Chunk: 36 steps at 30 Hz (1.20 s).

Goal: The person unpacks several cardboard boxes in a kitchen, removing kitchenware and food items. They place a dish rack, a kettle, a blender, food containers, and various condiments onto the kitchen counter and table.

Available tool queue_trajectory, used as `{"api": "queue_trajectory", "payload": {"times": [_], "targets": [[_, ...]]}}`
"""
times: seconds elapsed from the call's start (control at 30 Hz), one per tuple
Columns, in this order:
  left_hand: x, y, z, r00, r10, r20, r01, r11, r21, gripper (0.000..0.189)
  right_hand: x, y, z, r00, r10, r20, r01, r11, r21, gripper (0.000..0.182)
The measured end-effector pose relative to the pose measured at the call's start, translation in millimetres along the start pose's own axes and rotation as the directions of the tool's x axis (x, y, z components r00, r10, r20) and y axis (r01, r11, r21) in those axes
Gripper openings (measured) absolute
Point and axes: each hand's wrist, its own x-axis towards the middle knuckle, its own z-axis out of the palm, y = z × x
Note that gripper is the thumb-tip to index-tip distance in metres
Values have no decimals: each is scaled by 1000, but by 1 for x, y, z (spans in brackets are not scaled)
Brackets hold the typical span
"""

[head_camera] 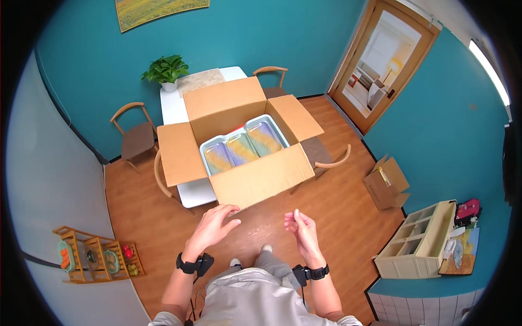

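Note:
A large cardboard box [263, 179] stands on a white table with its flaps folded outward. Inside lies a pale blue tray [266, 119] with three compartments, each showing mottled purple, yellow and green. My left hand [213, 228] is at the left corner of the front flap, thumb spread from the fingers and nothing visible in it. Its fingertips overlap the flap's edge in view; contact is unclear. To the right, my right hand [304, 233] is in the air short of the flap, fingers curled and thumb raised close to them. Whether its fingertips meet is hidden.
Around the white table [196, 194] stand wooden chairs [138, 138]. A potted plant [167, 72] sits at its back left. A slatted rack [100, 258] is at left; a smaller open carton [385, 183] and a cream cabinet [412, 244] are at right.

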Motion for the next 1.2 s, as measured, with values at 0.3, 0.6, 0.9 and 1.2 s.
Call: {"api": "queue_trajectory", "payload": {"times": [0.3,0.6,0.9,1.2], "targets": [[164,-57,23,999,-27,-24,35,872,488,57,190,-61,10,982,24,188,-8,996,-90,27],[219,-77,44,916,-395,74,261,725,638,40,401,-108,62,763,85,641,496,559,-665,36],[249,-74,42,839,-480,256,180,689,702,35,551,-54,120,744,372,555,668,-425,-611,35],[334,-140,-73,806,-537,248,322,750,578,40,581,-40,118,798,403,448,598,-437,-672,39]]}}
